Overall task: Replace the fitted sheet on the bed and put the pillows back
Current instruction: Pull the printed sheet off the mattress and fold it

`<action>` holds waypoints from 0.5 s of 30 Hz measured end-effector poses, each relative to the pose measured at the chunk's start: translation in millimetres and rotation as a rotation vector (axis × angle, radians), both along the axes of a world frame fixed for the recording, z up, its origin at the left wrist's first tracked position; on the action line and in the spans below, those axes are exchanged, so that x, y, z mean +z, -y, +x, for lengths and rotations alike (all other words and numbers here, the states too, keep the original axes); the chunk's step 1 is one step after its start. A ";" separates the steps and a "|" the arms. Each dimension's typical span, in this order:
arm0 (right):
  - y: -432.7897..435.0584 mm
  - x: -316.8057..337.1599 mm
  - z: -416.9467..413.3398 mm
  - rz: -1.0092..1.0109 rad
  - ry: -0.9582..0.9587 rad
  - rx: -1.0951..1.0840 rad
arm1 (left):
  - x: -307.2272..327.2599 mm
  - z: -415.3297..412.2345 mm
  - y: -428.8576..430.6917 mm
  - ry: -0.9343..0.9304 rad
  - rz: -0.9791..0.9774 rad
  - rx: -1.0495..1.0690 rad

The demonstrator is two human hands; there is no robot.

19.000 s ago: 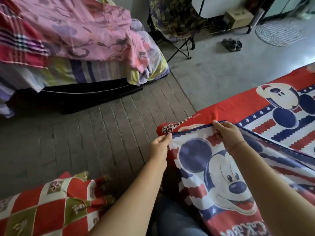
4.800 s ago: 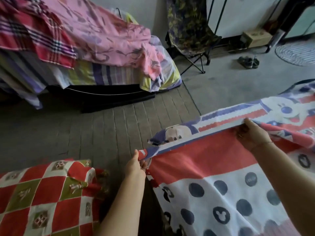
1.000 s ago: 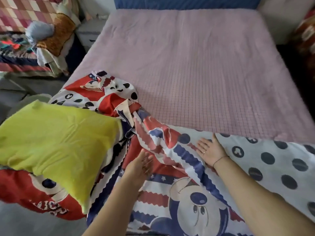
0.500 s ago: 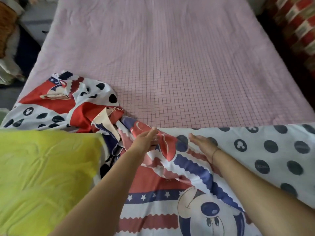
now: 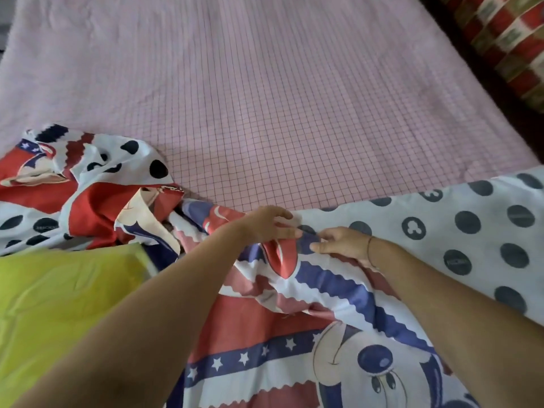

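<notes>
A red, white and blue cartoon-mouse sheet [image 5: 294,334] lies rumpled over the near end of the bed, its dotted part [image 5: 441,225] spread flat to the right. Beyond it the pink checked mattress cover [image 5: 279,98] is bare. My left hand [image 5: 266,223] reaches over a raised fold at the sheet's far edge, fingers extended and resting on the cloth. My right hand [image 5: 343,242] is close beside it, fingers curled and pinching the same fold. A yellow-green pillow [image 5: 59,304] lies on the sheet at the near left.
A red and olive checked cushion or blanket [image 5: 512,39] sits off the bed at the far right, past a dark gap. A bunched part of the sheet [image 5: 88,184] heaps up at the left edge of the bed.
My head has leaned closer over the bed. Both hands have come together on the fold at the sheet's far edge; the right hand went from flat to pinching.
</notes>
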State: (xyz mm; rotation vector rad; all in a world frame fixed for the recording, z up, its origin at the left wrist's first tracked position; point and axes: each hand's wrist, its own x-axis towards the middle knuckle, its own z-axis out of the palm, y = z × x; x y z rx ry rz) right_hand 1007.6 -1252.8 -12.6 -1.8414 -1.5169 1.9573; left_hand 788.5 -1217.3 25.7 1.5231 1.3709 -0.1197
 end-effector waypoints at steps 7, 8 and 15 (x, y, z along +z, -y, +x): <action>2.6 28.6 7.9 0.002 -0.135 0.031 | 16.2 28.5 -17.5 -0.144 0.023 -0.452; 5.0 37.2 7.8 0.008 -0.162 0.030 | 18.8 26.6 -18.2 -0.165 0.048 -0.459; 47.2 76.4 -11.2 -0.022 -0.220 0.101 | 36.5 -19.4 28.7 -0.012 0.025 -0.245</action>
